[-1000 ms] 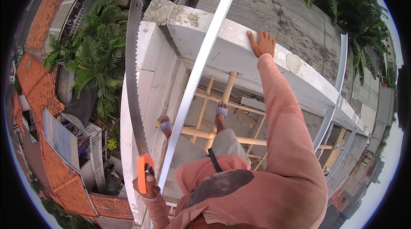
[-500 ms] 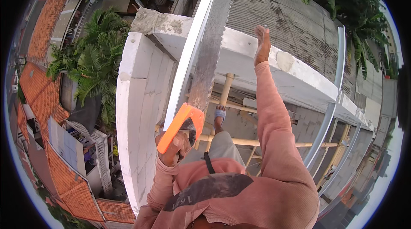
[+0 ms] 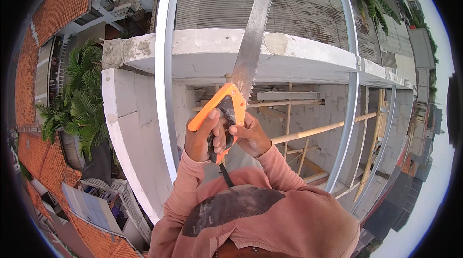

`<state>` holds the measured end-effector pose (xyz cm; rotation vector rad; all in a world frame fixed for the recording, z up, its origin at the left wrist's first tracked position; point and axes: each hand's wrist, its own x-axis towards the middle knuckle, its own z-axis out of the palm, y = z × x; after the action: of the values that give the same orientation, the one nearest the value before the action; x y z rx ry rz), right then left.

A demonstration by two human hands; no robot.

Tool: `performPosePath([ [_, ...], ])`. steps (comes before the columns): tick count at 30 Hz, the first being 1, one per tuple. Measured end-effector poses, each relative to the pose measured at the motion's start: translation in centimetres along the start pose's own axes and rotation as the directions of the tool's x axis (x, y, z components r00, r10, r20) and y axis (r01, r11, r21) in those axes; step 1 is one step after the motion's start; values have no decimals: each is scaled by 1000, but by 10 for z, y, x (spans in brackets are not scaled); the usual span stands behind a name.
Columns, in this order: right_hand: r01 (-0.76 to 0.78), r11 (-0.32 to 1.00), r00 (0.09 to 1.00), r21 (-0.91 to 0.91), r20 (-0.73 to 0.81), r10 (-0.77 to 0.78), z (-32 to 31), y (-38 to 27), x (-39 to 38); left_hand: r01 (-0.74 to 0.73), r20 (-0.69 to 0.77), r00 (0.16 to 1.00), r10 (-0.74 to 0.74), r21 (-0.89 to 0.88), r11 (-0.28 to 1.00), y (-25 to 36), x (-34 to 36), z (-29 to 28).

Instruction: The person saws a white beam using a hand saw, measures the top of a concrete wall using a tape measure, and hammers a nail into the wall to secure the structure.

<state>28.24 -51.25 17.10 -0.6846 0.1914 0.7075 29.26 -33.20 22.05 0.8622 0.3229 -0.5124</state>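
A hand saw (image 3: pixel 251 41) with a toothed steel blade and an orange-and-black handle stands upright in front of me, its tip pointing away. My left hand (image 3: pixel 205 138) is wrapped round the handle's grip. My right hand (image 3: pixel 251 136) holds the right side of the handle, its thumb against it. Behind the blade runs a white block wall top (image 3: pixel 308 53). A pale metal channel (image 3: pixel 166 89) stands left of the saw; another metal channel (image 3: pixel 351 99) crosses the wall on the right.
Below me are bamboo scaffold poles (image 3: pixel 323 126) inside block walls. A white block wall (image 3: pixel 120 113) runs along my left. Beyond are a corrugated roof (image 3: pixel 308 12), orange tiled roofs (image 3: pixel 62 7) and palm trees (image 3: pixel 77 113) far below.
The saw has swung from the left to the centre. My right hand has left the wall top and come down onto the saw handle. The view has shifted.
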Motion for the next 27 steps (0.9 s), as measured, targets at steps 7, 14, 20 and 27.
performPosePath([
  [7, 468, 884, 793, -3, -439, -422, -37, -57, 17, -242, -112, 876, 469, 738, 629, 33, -12, -44],
  [14, 698, 716, 533, -15, -656, -534, -171, -139, 94, 728, -552, 239, 799, 646, 229, -22, -159, -326],
  [20, 711, 701, 501, 55, -739, -450, -206, -134, 135, 797, -687, 279, 671, 556, 238, -124, -215, -420],
  [27, 262, 941, 516, -212, -794, -323, -199, -157, 98, 779, -732, 255, 632, 543, 314, -152, -205, -427],
])
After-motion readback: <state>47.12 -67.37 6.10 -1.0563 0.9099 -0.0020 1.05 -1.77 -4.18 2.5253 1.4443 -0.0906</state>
